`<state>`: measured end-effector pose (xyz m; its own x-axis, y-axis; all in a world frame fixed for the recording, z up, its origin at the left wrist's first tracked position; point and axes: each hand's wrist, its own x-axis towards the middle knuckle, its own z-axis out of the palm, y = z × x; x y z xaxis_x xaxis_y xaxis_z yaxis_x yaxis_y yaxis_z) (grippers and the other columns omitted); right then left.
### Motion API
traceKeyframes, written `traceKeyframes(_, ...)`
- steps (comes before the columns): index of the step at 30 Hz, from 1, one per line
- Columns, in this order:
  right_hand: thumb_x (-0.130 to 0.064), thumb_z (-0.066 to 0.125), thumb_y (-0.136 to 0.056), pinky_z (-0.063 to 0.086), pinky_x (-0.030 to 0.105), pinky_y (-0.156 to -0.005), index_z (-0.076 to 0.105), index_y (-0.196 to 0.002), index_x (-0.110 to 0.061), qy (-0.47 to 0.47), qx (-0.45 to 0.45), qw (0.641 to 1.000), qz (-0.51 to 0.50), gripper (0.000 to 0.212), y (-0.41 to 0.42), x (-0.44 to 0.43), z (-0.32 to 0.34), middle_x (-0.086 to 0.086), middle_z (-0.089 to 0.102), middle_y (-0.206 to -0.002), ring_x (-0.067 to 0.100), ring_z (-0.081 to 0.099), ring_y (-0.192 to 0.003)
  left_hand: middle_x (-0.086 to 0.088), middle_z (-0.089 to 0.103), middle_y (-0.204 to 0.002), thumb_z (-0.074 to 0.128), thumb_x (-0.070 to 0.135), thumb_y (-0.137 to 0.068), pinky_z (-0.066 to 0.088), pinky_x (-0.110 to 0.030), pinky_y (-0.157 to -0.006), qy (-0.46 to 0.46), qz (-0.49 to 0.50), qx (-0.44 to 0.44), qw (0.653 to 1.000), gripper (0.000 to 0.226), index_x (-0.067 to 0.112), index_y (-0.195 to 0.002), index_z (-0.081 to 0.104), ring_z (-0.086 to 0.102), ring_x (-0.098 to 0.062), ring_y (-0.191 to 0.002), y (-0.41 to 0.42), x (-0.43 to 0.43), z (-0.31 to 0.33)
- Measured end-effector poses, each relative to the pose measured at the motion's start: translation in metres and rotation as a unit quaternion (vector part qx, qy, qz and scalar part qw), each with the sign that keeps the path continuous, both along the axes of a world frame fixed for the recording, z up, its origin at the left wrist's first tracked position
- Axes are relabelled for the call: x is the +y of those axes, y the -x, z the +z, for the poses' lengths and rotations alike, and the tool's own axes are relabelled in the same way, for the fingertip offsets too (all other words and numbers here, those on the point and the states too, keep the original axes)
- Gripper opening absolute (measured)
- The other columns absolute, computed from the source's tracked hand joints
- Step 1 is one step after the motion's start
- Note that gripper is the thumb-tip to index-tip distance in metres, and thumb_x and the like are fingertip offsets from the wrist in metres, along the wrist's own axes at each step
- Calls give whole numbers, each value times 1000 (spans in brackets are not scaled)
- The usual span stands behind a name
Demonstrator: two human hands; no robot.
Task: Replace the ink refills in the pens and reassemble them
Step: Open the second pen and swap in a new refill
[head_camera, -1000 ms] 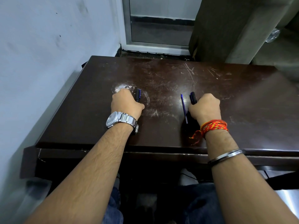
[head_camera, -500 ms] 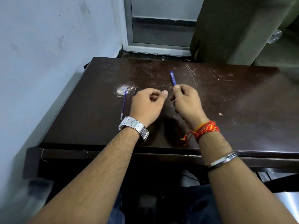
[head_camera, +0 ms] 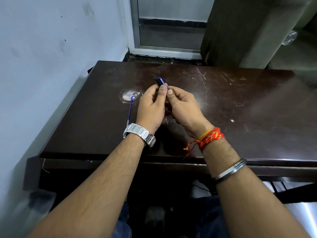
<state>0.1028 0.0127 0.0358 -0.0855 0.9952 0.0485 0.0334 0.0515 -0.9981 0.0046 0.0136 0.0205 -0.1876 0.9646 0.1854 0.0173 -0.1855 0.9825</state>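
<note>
A pen (head_camera: 161, 81) is pinched by both hands, left (head_camera: 151, 107) and right (head_camera: 184, 107), over the table (head_camera: 240, 109), a refill (head_camera: 129, 111) lying near its left edge.

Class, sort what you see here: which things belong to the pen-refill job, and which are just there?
Part of the job:
- pen, held by left hand and right hand
- loose refill on the table

Just there:
- wristwatch
- thread band
- metal bangle

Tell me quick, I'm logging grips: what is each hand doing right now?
Left hand: closed, pinching the blue pen near its dark end.
Right hand: closed, pinching the same pen lower down.
</note>
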Motion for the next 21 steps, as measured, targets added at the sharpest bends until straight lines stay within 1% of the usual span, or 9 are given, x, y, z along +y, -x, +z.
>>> traceKeyframes(6,-20,47,-104,58,39,-92,69,-118,-17,-48,-21,999,-1,26,-1,3,-5,6,75,-109,18,71,-105,2,74,-96,55,38,-90,55,-54,-86,-22,6,-39,999,17,32,-92,71,70,-20,-96,1,2,1)
traceKeyframes(10,-24,47,-103,53,51,-97,68,-116,-18,-61,-40,997,-11,25,4,3,-11,7,74,-109,26,70,-106,4,74,-95,57,31,-93,56,-48,-86,-20,17,-66,997,15,29,-93,72,70,-16,-93,3,4,0)
traceKeyframes(12,-25,47,-103,55,48,-94,65,-120,-16,-56,-38,998,-7,27,5,3,-12,9,74,-109,26,71,-102,4,75,-92,58,29,-94,56,-40,-80,-23,22,-79,996,14,27,-93,72,70,-14,-89,3,5,0)
traceKeyframes(13,-26,47,-103,58,40,-87,65,-120,-17,-53,-39,998,-2,26,5,3,-12,5,75,-104,19,72,-94,3,75,-93,59,28,-94,55,-39,-78,-26,28,-87,995,14,25,-92,72,70,-15,-88,3,5,0)
traceKeyframes(14,-27,47,-103,58,28,-72,66,-116,-22,-49,-44,998,4,24,3,3,-11,-3,75,-92,9,69,-78,1,75,-95,59,28,-94,55,-39,-76,-29,38,-97,994,14,22,-93,72,70,-19,-89,3,6,0)
traceKeyframes(15,-29,47,-102,51,20,-57,68,-106,-28,-47,-59,997,10,21,0,3,-11,-11,71,-77,-1,61,-61,-1,74,-97,59,27,-94,55,-39,-75,-32,52,-111,992,15,19,-93,72,68,-22,-88,4,7,1)
traceKeyframes(16,-32,46,-102,42,17,-50,68,-97,-30,-42,-80,996,10,22,-4,3,-11,-15,65,-65,-3,52,-50,-1,74,-98,60,27,-94,54,-39,-72,-34,69,-128,989,15,18,-91,71,66,-21,-85,6,8,2)
traceKeyframes(18,-35,44,-103,35,19,-52,68,-88,-27,-21,-107,994,-10,30,-12,5,-11,-14,60,-60,-2,44,-45,1,73,-95,61,27,-92,53,-36,-67,-37,108,-157,981,12,21,-85,69,60,-15,-80,12,10,4)
traceKeyframes(21,-30,45,-104,43,26,-49,67,-87,-23,-3,-59,997,-48,29,-18,6,-8,-5,52,-63,3,44,-49,2,72,-83,61,24,-91,52,-31,-62,-17,115,-156,981,11,19,-81,65,61,-12,-70,18,12,3)
